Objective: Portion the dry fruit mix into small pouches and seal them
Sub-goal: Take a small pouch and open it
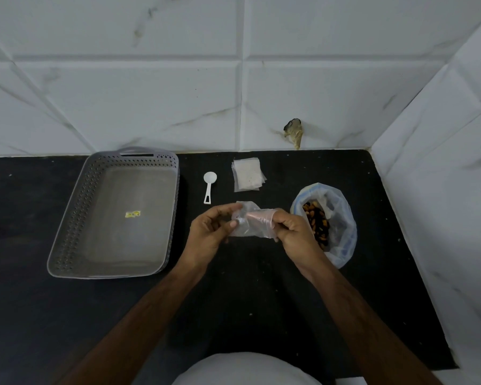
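A small clear plastic pouch [247,223] is held above the black counter between both hands. My left hand [211,232] pinches its left side with thumb and fingers. My right hand [292,232] grips its right side, with a finger pushed inside the film. To the right stands an open plastic bag of dry fruit mix [321,226], its rim rolled down. A stack of empty clear pouches [247,175] lies behind the hands. A white plastic scoop [209,184] lies to the left of that stack.
A grey perforated plastic basket [75,218] sits at the left with nothing in it but a small yellow sticker. White marble-look tiled walls close the back and right sides. The black counter [25,218] extends left and toward me.
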Tool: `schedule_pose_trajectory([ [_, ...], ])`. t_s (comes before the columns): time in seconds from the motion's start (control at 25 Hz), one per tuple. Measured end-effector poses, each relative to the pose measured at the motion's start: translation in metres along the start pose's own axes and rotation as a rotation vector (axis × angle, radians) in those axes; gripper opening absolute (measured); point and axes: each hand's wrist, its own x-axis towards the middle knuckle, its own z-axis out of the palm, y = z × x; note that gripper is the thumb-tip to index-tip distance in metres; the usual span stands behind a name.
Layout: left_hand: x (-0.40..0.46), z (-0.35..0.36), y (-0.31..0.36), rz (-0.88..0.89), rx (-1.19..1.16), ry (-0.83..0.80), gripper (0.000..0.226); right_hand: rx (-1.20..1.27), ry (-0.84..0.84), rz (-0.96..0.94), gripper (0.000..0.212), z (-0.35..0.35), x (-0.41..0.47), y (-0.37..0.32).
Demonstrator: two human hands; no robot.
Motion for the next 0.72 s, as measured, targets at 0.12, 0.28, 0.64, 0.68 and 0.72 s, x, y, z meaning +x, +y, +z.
schedule_pose_trajectory([
  [0.12, 0.000, -0.004, -0.003, 0.017, 0.015, 0.021, 0.036, 0.092, 0.005, 0.033, 0.034, 0.001, -0.002, 0.003],
  [0.28, 0.001, -0.002, 0.000, -0.068, -0.089, 0.023, 0.030, 0.064, -0.016, 0.021, 0.030, 0.001, -0.004, -0.002],
  [0.64, 0.004, -0.007, 0.000, 0.227, 0.351, 0.097, 0.019, -0.389, -0.036, -0.031, 0.025, 0.006, 0.003, -0.005],
  [0.68, 0.003, -0.008, -0.002, 0.300, 0.479, 0.100, 0.020, -0.389, -0.036, -0.025, 0.025, 0.006, 0.004, -0.004],
  [0.72, 0.001, -0.009, -0.002, 0.385, 0.625, 0.108, 0.025, -0.362, -0.028, -0.022, 0.024, 0.006, 0.005, -0.002],
])
